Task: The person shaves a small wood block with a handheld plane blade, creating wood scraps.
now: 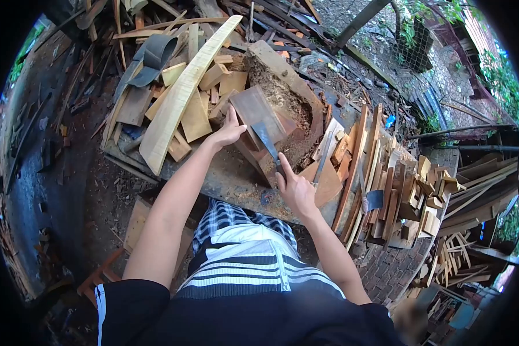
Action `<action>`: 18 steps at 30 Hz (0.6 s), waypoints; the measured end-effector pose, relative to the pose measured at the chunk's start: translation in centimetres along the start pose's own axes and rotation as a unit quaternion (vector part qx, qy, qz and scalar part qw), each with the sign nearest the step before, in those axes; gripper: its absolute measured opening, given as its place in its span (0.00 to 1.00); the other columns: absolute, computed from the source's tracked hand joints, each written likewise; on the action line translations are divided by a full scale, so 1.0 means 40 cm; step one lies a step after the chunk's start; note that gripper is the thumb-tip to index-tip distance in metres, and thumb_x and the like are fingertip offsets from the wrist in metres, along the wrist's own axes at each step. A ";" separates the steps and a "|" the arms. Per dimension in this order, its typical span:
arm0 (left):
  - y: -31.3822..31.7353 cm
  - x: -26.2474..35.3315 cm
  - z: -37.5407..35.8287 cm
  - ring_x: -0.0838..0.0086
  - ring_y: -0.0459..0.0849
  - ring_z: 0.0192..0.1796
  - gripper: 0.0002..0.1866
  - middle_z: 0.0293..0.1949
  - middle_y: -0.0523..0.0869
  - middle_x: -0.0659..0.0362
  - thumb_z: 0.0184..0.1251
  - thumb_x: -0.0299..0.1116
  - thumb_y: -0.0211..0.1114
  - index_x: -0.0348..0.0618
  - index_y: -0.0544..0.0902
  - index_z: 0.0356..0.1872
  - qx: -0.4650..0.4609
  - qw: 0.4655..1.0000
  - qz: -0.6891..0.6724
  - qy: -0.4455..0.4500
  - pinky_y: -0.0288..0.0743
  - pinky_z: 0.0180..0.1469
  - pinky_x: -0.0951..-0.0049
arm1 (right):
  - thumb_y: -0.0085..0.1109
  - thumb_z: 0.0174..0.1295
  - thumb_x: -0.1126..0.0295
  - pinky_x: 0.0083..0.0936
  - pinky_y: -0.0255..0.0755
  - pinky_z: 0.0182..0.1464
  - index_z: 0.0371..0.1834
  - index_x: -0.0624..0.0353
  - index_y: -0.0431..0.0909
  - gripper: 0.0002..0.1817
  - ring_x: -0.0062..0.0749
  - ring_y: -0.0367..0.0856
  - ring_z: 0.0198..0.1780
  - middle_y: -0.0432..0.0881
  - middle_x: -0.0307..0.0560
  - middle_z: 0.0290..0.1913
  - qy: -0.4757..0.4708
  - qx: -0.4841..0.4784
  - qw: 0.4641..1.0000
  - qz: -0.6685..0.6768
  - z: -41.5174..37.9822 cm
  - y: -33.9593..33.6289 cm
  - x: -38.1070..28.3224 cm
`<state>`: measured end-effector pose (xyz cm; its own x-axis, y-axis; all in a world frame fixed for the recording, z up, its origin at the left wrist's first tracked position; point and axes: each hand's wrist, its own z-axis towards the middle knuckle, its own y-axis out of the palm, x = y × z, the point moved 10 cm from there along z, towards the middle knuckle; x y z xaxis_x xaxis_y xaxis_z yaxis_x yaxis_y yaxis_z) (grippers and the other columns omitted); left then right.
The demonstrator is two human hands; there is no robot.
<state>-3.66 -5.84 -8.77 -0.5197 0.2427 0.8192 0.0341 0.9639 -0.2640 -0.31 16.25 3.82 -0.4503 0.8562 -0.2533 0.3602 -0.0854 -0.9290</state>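
A flat grey-brown wooden board (252, 107) lies tilted over a stack of wood pieces at the middle of the bench. My left hand (230, 130) grips its left edge, thumb on the near side and fingers up along the side. My right hand (296, 190) is closed around the handle of a flat metal blade (262, 136), index finger stretched along it. The blade widens away from my hand, and its far end overlaps the board's near edge. Below the board stands a reddish-brown wooden block (249, 151).
A long pale curved plank (190, 95) crosses a pile of cut blocks (197, 119) at left. A hollowed, sawdust-filled slab (282, 63) lies behind the board. Wood strips (360, 150), a thin metal blade (324, 151) and a hatchet-like tool (375, 199) lie at right.
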 end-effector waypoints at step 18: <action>-0.008 0.003 -0.009 0.62 0.22 0.81 0.52 0.78 0.20 0.48 0.57 0.23 0.49 0.37 0.20 0.74 -0.057 0.998 -0.006 -0.012 0.28 0.80 0.66 | 0.52 0.69 0.58 0.50 0.77 0.33 0.77 0.39 0.57 0.32 0.59 0.85 0.31 0.84 0.64 0.28 -0.028 -0.045 0.998 0.045 -0.058 0.012 0.028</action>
<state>-3.41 -6.08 -8.41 -0.5404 0.2294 0.8095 0.1240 0.9733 -0.1931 1.24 18.34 3.74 -0.4561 0.8175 -0.3517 0.4727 -0.1122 -0.8740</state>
